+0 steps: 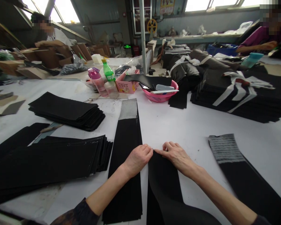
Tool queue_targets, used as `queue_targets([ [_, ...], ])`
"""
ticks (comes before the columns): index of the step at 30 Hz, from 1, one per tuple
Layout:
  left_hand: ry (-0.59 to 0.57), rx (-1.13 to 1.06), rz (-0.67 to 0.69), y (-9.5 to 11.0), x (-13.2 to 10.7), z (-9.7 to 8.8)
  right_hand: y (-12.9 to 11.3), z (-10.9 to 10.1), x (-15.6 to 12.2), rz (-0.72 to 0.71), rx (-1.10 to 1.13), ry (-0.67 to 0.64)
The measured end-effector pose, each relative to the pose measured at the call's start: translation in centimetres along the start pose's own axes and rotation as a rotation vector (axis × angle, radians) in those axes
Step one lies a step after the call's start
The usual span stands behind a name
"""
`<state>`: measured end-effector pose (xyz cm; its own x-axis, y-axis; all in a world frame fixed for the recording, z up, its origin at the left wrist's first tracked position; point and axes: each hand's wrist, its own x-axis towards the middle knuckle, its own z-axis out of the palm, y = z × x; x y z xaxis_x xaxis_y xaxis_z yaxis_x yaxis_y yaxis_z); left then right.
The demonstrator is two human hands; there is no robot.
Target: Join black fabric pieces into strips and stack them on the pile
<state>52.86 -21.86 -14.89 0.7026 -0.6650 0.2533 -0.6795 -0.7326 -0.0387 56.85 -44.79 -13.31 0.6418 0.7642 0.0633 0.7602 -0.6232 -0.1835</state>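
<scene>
At the far end of a black strip of sheet material, my two hands meet at its left corner. My left hand is closed, its fingertips pinching that corner. My right hand is closed too, with the index finger reaching to the same corner and the other fingers curled over the strip's far edge. The near part of the strip bends up and curves to the right. Under my left forearm lies a stack of black strips with a grey band at its far end. To the right is another black strip with a streaked grey end.
Stacks of black pieces lie left on the white table. Farther back stand a pink basin, a pink box, a green bottle and a tied black bundle. Two other people sit beyond.
</scene>
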Motion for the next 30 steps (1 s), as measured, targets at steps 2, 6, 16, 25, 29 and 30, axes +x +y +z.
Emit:
queue_targets([
  [2, -0.026, 0.017, -0.007, 0.3, 0.2, -0.2, 0.0, 0.0, 0.0, -0.005, -0.013, -0.002],
  [6, -0.055, 0.033, -0.033, 0.7, 0.5, -0.7, -0.1, -0.2, 0.1, -0.017, -0.042, -0.006],
  [16, -0.027, 0.008, -0.07, 0.7, 0.3, 0.0, 0.0, -0.3, 0.2, -0.025, -0.066, -0.028],
  [25, -0.043, 0.069, -0.026, 0.6, 0.1, -0.3, -0.2, -0.7, 0.3, -0.026, -0.058, -0.025],
  [29, -0.073, 0.176, 0.015, 1.1, 0.3, -0.4, -0.1, -0.5, 0.5, -0.043, -0.087, -0.026],
  [30, -0.084, 0.192, 0.017, 1.2, 0.3, -0.4, -0.1, -0.5, 0.5, -0.045, -0.092, -0.028],
])
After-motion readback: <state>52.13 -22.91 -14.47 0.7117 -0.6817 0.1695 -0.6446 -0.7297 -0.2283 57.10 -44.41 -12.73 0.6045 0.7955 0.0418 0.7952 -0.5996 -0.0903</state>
